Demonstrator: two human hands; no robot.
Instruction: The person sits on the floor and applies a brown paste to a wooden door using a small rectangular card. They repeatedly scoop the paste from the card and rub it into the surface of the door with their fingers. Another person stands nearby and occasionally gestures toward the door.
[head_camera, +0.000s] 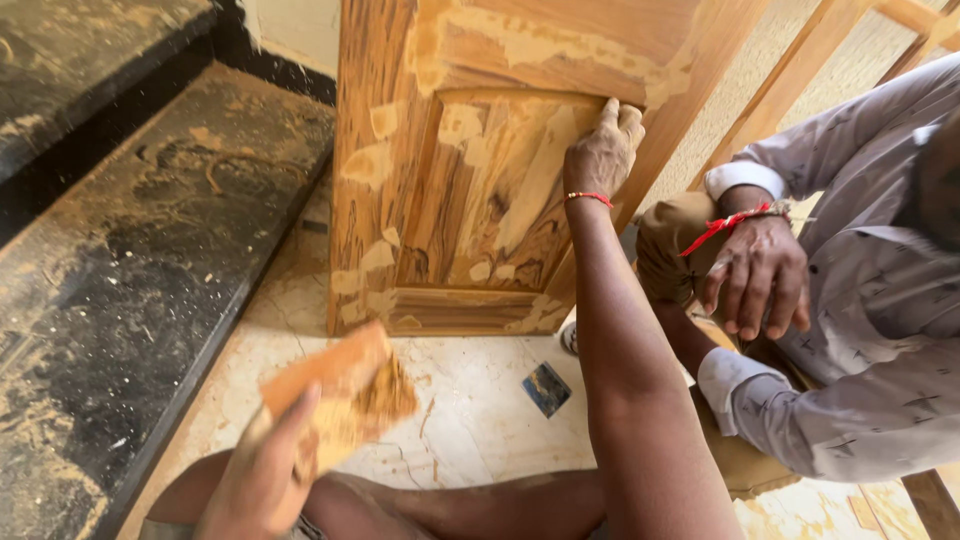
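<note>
Bare arms, no sleeves; red thread bracelet (588, 197) on right wrist

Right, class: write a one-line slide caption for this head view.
Right hand presses a putty-patched wooden door panel; left hand holds folded sandpaper.

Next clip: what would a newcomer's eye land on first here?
The upright wooden door panel, blotched with pale filler, fills the top centre, with the right hand pressed on its upper edge. At lower left the left hand holds a dusty sanding block. Another person's hand rests at right.
</note>
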